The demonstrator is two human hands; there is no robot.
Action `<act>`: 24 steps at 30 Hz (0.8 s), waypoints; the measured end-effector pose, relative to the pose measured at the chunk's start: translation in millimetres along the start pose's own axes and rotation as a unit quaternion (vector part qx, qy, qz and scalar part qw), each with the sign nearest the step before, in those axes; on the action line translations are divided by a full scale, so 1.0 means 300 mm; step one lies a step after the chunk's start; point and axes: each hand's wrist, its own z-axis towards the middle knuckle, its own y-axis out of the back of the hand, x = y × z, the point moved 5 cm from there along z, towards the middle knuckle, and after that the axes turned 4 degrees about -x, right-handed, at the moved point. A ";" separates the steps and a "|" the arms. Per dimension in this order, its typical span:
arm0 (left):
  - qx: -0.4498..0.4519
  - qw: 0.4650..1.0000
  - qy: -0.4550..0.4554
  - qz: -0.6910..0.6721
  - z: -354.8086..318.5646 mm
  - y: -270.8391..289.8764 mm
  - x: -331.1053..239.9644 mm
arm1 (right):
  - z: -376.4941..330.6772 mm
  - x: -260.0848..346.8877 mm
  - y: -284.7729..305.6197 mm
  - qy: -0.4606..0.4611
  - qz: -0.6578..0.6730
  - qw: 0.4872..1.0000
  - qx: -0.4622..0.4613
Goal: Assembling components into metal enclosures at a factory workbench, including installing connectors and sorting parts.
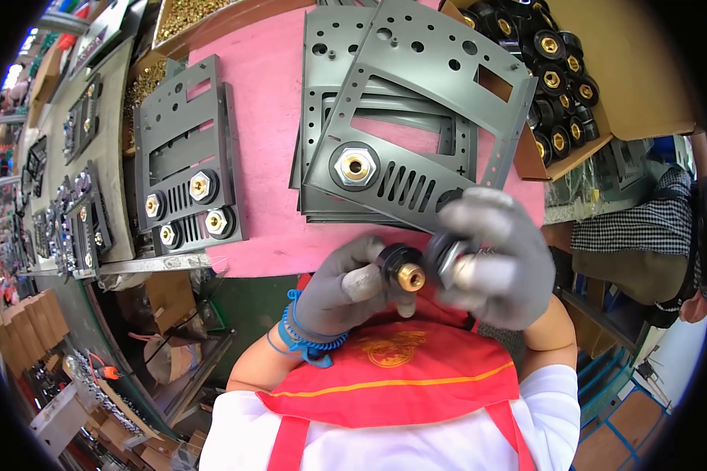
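Observation:
My left hand [346, 290], in a grey glove, grips a black round socket with a brass centre [404, 269]. My right hand [499, 259], also gloved, pinches a second black and metal part [448, 255] right beside it, at the lower corner of a tilted grey metal panel [424, 118]. That panel carries one brass-centred socket [354, 166] and rests on a stack of like panels on the pink mat [267, 118].
Left on the mat lies a finished grey panel [184, 157] with several sockets fitted. A cardboard box [605, 71] at top right holds many black sockets. Brass nuts fill a tray [184, 12] at the top. More panels line the left bench [78, 118].

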 end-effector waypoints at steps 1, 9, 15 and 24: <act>-0.006 1.000 0.008 0.020 -0.015 0.014 0.005 | -0.010 -0.024 0.012 -0.037 -0.022 0.999 0.001; -0.120 0.989 0.046 0.074 -0.006 0.101 0.112 | -0.040 -0.053 -0.036 -0.076 0.230 0.970 0.030; -0.008 0.999 0.030 -0.021 0.037 0.074 0.138 | 0.026 -0.094 -0.003 -0.152 0.035 0.986 -0.052; 0.028 0.997 0.054 -0.046 0.014 0.039 0.084 | -0.005 -0.043 -0.039 -0.176 0.120 0.977 -0.014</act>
